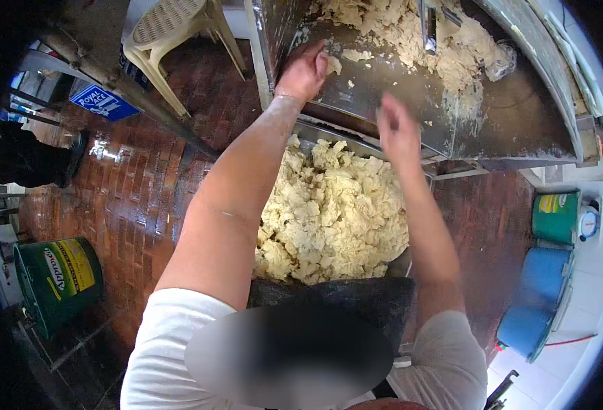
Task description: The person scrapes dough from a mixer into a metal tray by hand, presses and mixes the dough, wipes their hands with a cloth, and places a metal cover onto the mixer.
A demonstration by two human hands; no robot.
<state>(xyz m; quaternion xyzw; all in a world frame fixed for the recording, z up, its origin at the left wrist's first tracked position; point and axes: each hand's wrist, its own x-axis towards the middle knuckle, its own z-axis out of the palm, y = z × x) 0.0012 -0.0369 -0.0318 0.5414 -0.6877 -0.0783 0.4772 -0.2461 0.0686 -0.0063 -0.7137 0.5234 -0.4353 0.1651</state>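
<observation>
Inside the left front corner of a metal mixing trough (411, 89), my left hand (304, 74) has its fingers curled against a small piece of dough (333, 65). My right hand (400, 133) hangs above the trough's front edge, blurred by motion, fingers stretched out and nothing visible in them. Below and between my forearms, a metal bin (376, 147) is heaped with rough, lumpy pale dough (332, 212). More torn dough (445, 51) lies at the back of the trough, around a metal bar (430, 31). Dough scraps and smears mark the trough's floor.
A beige plastic stool (168, 31) stands at the upper left, near a blue sign (103, 102). Green buckets (59, 283) and blue containers (544, 273) flank the wet brick floor (137, 184). A person's dark-clothed leg (38, 157) shows at far left.
</observation>
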